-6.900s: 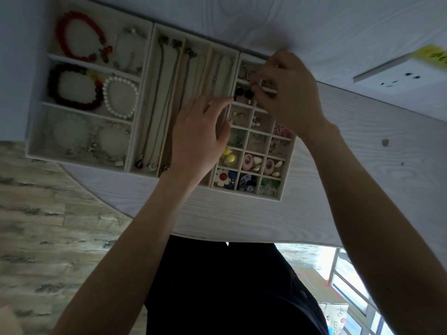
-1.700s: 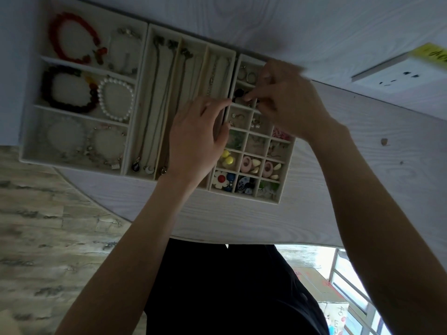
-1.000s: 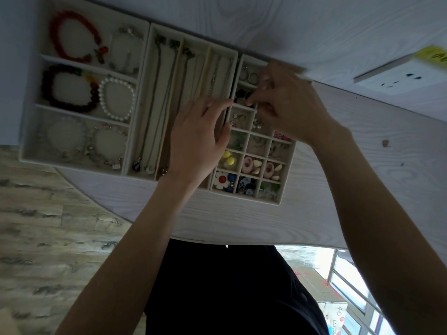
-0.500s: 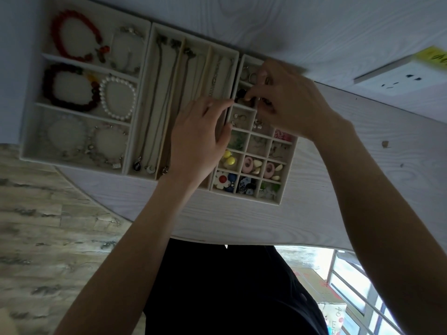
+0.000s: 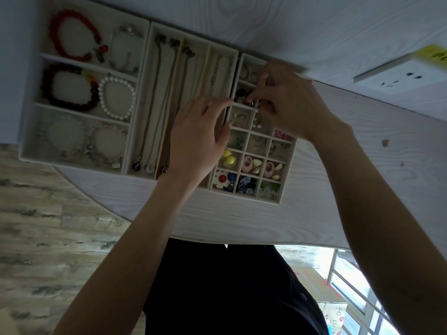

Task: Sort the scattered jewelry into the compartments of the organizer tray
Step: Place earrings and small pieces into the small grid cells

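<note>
Both hands at the earring grid of the organizer tray (image 5: 135,170) on the desk (image 5: 338,180).
Right hand (image 5: 287,105): grip pinching a small earring (image 5: 249,102) over a far compartment; left hand (image 5: 198,139) relaxed, resting on the divider.

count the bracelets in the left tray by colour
red bracelet: 1
dark maroon bracelet: 1
white pearl bracelet: 1
pale or silvery bracelets: 3
total: 6
</note>
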The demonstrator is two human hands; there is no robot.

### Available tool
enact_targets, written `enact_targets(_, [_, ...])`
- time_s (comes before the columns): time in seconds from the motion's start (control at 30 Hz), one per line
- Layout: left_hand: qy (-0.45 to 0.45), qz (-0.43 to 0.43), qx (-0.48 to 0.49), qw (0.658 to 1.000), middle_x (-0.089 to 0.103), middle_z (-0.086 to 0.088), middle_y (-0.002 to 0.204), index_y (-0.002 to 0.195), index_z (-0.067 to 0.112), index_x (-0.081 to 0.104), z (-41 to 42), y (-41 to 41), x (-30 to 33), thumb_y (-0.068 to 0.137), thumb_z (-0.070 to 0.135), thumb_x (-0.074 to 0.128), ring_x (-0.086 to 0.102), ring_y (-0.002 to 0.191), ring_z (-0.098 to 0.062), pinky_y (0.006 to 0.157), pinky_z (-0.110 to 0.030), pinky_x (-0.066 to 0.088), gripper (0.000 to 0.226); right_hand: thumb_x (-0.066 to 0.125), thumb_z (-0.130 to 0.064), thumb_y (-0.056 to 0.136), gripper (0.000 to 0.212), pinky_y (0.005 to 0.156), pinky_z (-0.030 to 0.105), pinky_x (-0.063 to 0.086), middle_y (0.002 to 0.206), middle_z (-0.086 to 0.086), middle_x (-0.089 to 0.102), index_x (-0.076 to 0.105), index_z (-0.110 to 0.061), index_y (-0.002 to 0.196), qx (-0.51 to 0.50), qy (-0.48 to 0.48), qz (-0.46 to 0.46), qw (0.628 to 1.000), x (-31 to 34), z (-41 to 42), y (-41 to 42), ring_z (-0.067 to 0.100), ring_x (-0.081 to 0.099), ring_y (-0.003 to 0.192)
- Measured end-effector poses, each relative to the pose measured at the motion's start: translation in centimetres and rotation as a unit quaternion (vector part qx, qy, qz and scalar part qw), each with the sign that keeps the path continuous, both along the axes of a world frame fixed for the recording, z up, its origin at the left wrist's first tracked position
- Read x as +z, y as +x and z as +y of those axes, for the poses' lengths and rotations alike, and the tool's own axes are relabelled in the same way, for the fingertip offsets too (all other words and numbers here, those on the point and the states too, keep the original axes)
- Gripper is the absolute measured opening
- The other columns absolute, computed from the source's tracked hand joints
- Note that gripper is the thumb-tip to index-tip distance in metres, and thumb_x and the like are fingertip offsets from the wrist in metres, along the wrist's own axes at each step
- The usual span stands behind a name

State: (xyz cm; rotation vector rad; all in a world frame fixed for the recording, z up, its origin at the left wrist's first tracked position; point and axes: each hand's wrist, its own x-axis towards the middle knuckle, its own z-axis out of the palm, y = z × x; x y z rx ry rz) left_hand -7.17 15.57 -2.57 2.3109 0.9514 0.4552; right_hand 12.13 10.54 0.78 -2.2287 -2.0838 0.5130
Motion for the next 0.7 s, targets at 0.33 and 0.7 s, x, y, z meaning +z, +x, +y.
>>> enact_targets(0.33, [0.003,-0.005,0.002,1.0,0.064,-0.007,0.107,0.119,0.013,0.062,-0.04,0.02,-0.14,0.089,0.023,0.059,0.06,0.098,-0.022,0.088,-0.034,0.048,0.031,0.05,-0.017,0.084,0.029,0.072,0.042,0.052,0.11,0.012,0.053,0.069,-0.014,0.106,-0.028,0.012,0.012,0.999,-0.11,-0.26,0.16,0.026,0.054,0.102])
enact_targets(0.7, [0.0,-0.002,0.002,1.0,0.064,-0.006,0.107,0.119,0.014,0.062,0.0,0.02,-0.02,0.09,0.024,0.057,0.059,0.1,-0.021,0.088,-0.035,0.048,0.032,0.052,-0.014,0.086,0.026,0.064,0.036,0.046,0.11,0.016,0.054,0.068,-0.012,0.106,-0.019,0.0,-0.017,1.0,0.05,-0.23,-0.68,0.031,0.054,0.101])
